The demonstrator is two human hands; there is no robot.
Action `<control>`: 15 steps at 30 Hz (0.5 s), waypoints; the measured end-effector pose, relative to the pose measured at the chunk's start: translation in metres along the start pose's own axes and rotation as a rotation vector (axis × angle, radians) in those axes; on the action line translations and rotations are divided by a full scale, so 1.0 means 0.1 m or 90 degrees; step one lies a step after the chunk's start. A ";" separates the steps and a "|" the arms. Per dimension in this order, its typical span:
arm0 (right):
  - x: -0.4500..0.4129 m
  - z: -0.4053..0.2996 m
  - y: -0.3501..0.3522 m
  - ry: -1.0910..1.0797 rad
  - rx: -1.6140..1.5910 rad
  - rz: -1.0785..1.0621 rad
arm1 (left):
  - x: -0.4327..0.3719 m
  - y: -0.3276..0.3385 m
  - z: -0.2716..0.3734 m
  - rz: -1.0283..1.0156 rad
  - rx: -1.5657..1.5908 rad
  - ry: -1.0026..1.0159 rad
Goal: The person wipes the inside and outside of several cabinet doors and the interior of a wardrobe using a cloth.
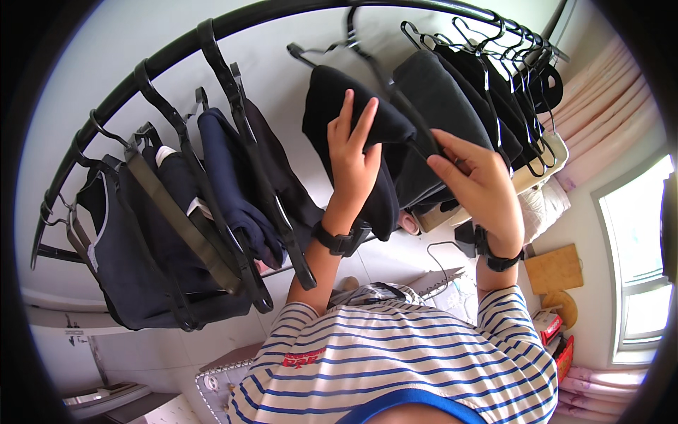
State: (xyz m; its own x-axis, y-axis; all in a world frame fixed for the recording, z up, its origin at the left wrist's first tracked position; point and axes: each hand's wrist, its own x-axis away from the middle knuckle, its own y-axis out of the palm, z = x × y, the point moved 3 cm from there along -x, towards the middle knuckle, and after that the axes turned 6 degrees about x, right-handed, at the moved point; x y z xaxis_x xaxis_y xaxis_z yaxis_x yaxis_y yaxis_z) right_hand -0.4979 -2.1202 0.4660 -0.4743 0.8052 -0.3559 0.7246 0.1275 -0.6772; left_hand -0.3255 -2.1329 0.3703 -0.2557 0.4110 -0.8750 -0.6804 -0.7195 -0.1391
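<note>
A black folded garment (pixel 347 114), perhaps trousers, hangs draped over a black hanger (pixel 405 103) beneath the rail. My left hand (pixel 354 151) lies flat against the near face of the cloth, its fingers spread. With thumb and fingers, my right hand (pixel 479 180) grips the hanger near its lower right corner, beside the garment's edge. The hanger's hook meets the black rail (pixel 275 20) at the top and looks blurred. Part of the hanger's lower bar is hidden by the cloth.
Dark clothes (pixel 143 254) on hangers crowd the rail's left side. A dark grey garment (pixel 437 116) and several black hangers (pixel 522 100) hang at the right. Beyond them are pink curtains (pixel 609 100) and a window (pixel 638 254). A wooden board (pixel 553 269) leans at the wall.
</note>
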 end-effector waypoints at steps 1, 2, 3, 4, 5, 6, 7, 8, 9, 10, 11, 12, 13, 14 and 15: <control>-0.01 0.02 0.09 -0.026 -0.057 0.010 | 0.02 0.00 -0.07 0.011 0.013 -0.004; -0.02 0.00 0.17 0.004 -0.094 -0.003 | 0.05 -0.01 -0.11 0.019 0.022 -0.011; -0.02 -0.01 0.23 0.000 -0.088 -0.002 | 0.07 -0.03 -0.12 0.027 0.031 -0.020; -0.02 -0.01 0.29 -0.005 -0.082 0.000 | 0.08 -0.07 -0.12 0.026 0.027 -0.017; -0.01 0.04 0.38 0.013 -0.141 0.020 | 0.07 -0.10 -0.11 0.015 0.036 0.000; 0.02 0.02 0.42 0.017 -0.183 0.044 | 0.05 -0.12 -0.09 0.005 0.047 0.016; 0.04 0.01 0.45 0.021 -0.226 0.067 | 0.02 -0.15 -0.08 0.006 0.045 0.017; 0.05 0.02 0.48 0.037 -0.260 0.065 | -0.02 -0.17 -0.04 0.022 0.054 0.041; 0.05 -0.04 0.50 0.039 -0.267 0.059 | -0.03 -0.23 -0.02 0.034 0.056 0.061; 0.05 -0.16 0.48 0.033 -0.225 0.047 | -0.05 -0.29 0.01 0.049 0.057 0.055; 0.04 -0.24 0.50 0.027 -0.184 0.036 | -0.05 -0.32 0.00 0.044 0.051 0.053; 0.04 -0.25 0.53 0.027 -0.211 0.046 | -0.05 -0.33 -0.02 0.066 0.059 0.047; 0.04 -0.25 0.56 0.012 -0.216 0.041 | -0.05 -0.33 -0.03 0.087 0.067 0.042; 0.04 -0.24 0.60 -0.021 -0.196 0.051 | -0.01 -0.32 -0.05 0.087 0.057 0.034; 0.03 -0.24 0.64 -0.056 -0.178 0.060 | 0.04 -0.33 -0.08 0.082 0.058 0.035</control>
State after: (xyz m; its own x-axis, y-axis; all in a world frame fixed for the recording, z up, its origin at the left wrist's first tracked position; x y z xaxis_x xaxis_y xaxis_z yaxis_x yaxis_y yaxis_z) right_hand -0.4411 -2.0955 0.4375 -0.4307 0.7694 -0.4718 0.8713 0.2181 -0.4397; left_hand -0.2984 -2.1122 0.3674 -0.3084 0.2857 -0.9073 -0.7049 -0.7091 0.0163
